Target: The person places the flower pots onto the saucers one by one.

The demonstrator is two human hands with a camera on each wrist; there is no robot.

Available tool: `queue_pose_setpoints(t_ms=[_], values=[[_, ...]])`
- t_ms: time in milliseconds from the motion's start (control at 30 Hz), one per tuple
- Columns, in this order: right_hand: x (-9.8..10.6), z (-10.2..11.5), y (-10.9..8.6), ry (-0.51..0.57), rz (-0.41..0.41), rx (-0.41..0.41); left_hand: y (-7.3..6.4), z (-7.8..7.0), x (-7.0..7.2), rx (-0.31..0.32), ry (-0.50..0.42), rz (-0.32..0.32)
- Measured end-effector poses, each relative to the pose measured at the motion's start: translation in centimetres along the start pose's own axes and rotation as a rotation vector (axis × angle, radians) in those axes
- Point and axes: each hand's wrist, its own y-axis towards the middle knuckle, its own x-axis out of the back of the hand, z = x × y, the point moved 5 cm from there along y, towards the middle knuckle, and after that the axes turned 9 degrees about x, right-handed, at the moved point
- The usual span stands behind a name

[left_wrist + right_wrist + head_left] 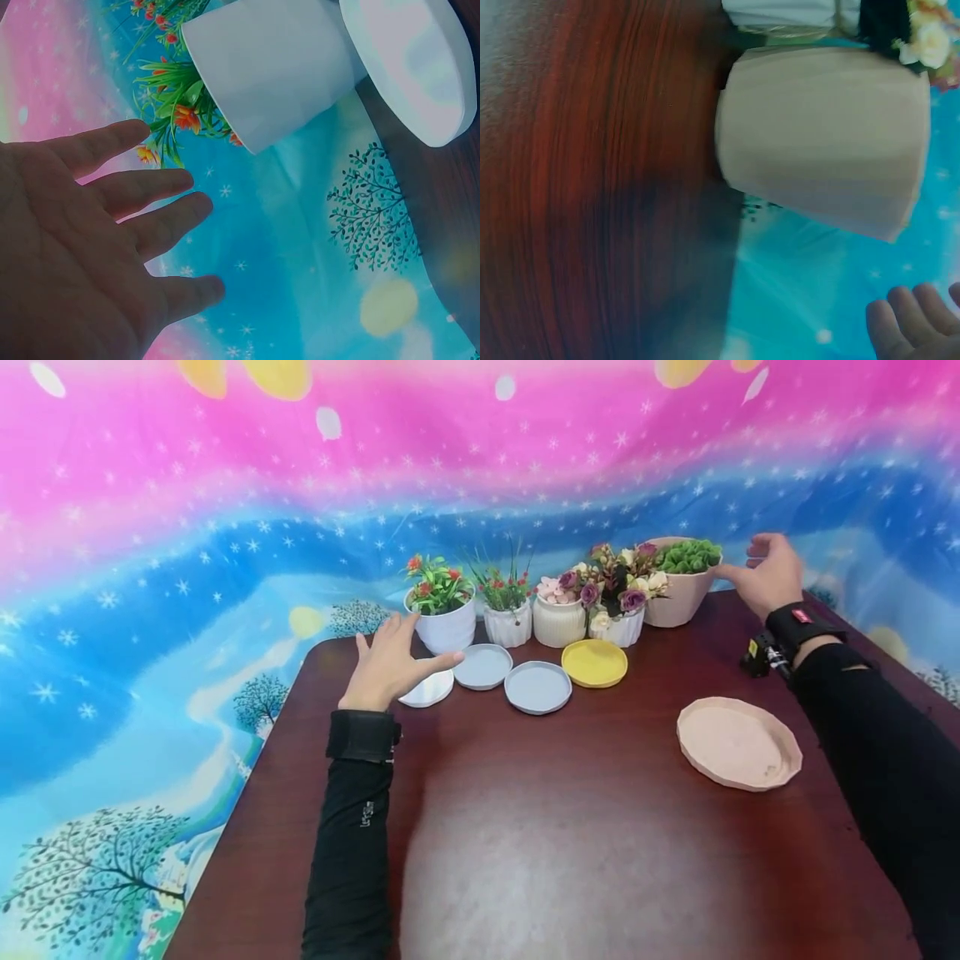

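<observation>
My left hand [384, 665] hovers with spread fingers in front of a white flowerpot [447, 628] of orange-red flowers. In the left wrist view its straight fingers are apart from that pot. A white saucer [429, 691] lies below and beside the hand, partly hidden by the thumb. My right hand [770, 578] is raised just right of a large beige-pink flowerpot [678, 602] with a green succulent [688, 557]. Its thumb points at the pot's rim; whether it touches cannot be told. In the right wrist view a gap lies between the other fingers and the pot.
Between the two pots stand a white pot [510, 627] with small red flowers, a ribbed cream pot [558, 622] and a white pot [618, 631] with purple flowers. Two grey saucers [483, 667], a yellow saucer [595, 663] and a large beige saucer [738, 743] lie on the table [525, 827].
</observation>
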Motion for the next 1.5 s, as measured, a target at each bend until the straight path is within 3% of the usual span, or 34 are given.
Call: queue_pose_setpoints(t_ms=[167, 333, 667, 1033, 1267, 1500], values=[[-1.8, -2.6, 0.2, 0.015, 0.045, -0.075, 0.1, 0.0, -0.4, -0.01, 0.002, 0.015], [-3.5, -3.8, 0.3, 0.055, 0.052, -0.127, 0.1, -0.2, -0.7, -0.016, -0.01, 0.024], [-6.5, -3.6, 2.2, 0.096, 0.032, -0.062, 0.2, 0.0, -0.4, -0.005, -0.017, 0.025], [-8.4, -4.9, 3.5, 0.249, -0.019, -0.161, 0.1, -0.1, -0.2, -0.009, -0.028, 0.03], [-8.7, -5.2, 3.5, 0.211, -0.063, -0.199, 0.3, -0.1, -0.1, -0.002, -0.041, 0.03], [-8.7, -4.4, 4.0, 0.241, -0.091, -0.199, 0.5, -0.1, 0.1, 0.011, -0.056, 0.025]])
